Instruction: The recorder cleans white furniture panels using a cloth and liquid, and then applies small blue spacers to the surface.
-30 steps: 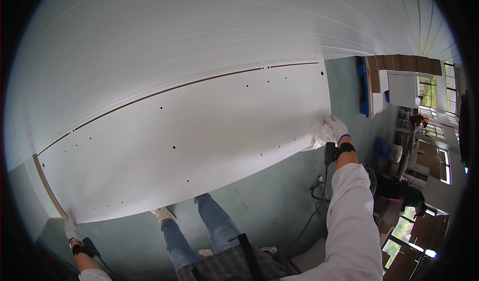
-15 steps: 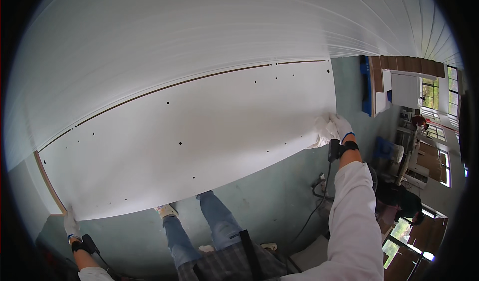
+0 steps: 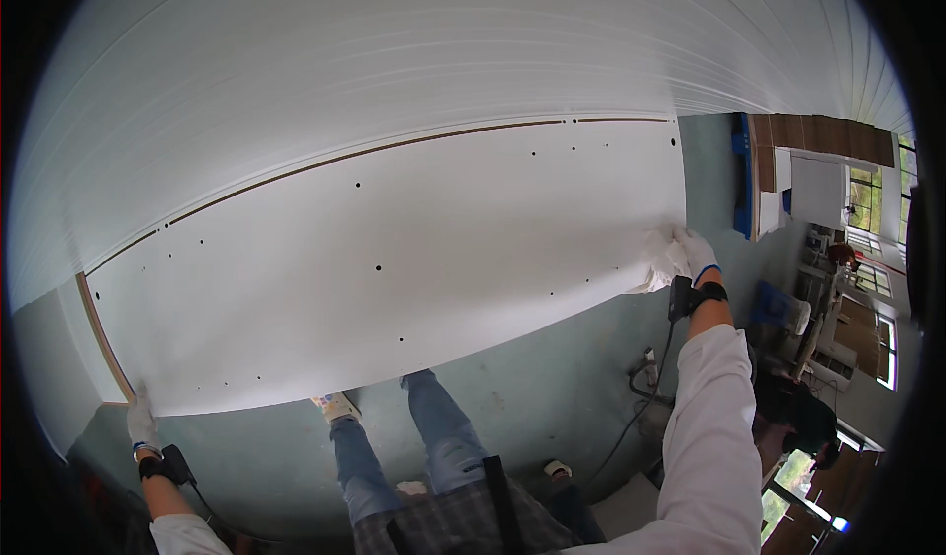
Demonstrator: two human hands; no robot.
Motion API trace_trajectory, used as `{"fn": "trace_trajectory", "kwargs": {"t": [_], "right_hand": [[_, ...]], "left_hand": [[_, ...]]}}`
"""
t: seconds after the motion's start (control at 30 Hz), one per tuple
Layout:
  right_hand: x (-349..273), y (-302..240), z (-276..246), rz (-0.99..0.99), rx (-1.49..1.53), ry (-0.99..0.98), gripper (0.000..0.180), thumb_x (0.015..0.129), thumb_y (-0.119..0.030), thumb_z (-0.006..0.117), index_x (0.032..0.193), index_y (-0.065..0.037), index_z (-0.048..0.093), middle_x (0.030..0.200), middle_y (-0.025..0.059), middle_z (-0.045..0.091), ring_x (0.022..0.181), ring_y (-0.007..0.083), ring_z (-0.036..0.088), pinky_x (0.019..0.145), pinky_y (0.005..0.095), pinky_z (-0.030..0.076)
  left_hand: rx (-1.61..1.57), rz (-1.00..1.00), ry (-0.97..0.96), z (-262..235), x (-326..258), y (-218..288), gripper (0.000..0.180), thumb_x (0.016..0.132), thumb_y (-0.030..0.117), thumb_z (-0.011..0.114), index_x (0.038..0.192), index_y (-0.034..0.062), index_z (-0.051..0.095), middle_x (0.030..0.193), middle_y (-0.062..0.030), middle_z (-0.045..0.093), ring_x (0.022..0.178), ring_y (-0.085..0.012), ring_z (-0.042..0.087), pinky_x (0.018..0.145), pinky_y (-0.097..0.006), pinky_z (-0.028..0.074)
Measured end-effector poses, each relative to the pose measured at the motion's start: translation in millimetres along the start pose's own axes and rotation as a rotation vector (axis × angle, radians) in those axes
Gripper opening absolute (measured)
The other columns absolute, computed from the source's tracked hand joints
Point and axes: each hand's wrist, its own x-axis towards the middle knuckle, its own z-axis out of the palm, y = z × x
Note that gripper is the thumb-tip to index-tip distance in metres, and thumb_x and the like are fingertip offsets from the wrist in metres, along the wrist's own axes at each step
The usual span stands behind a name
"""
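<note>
A long white panel (image 3: 453, 230) with small drilled holes and a brown groove along its far side stretches across the view in front of me. My left hand (image 3: 142, 425), in a white glove, grips the panel's near left corner, its fingers partly hidden against the edge. At the right end, my right hand (image 3: 699, 251), also gloved, is closed around a crumpled white cloth (image 3: 666, 260). The cloth lies against the panel's near right corner. Black devices are strapped to both wrists, with cables running off them.
White sheets (image 3: 424, 53) rise beyond the panel. To the right, stacked brown boards (image 3: 823, 136) stand near a blue piece (image 3: 741, 176). A person in dark clothes (image 3: 803, 412) is at the far right. Cables (image 3: 631, 427) lie on the green floor (image 3: 532, 378).
The panel and both hands appear slightly further right in the picture, and the panel's near edge a little higher. Each hand keeps its place on the panel. A dark-clad leg shows behind me.
</note>
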Motion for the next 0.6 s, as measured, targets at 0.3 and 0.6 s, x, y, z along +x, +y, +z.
{"fn": "trace_trajectory", "kwargs": {"t": [0.3,0.6], "right_hand": [[-29,-31,38,-0.111,-0.357,0.401,0.047,0.088,-0.042,0.047,0.104,-0.001,0.064,0.095,0.0190,0.065,0.090,0.0315,0.062,0.082,0.0388,0.047],[-139,-68,124,-0.065,-0.006,0.395,0.018,0.094,-0.020,0.047,0.097,-0.002,0.047,0.085,0.0122,0.056,0.069,0.0196,0.060,0.047,0.0307,0.053]], "left_hand": [[0.397,0.113,0.037,-5,-1,4,0.067,0.091,0.058,0.047,0.114,-0.0030,0.060,0.099,-0.0104,0.065,0.092,-0.0225,0.058,0.083,-0.034,0.044],[0.425,0.198,0.223,26,-35,33,0.054,0.085,0.052,0.053,0.108,0.0052,0.066,0.107,-0.0226,0.063,0.102,-0.0407,0.058,0.089,-0.044,0.045]]}}
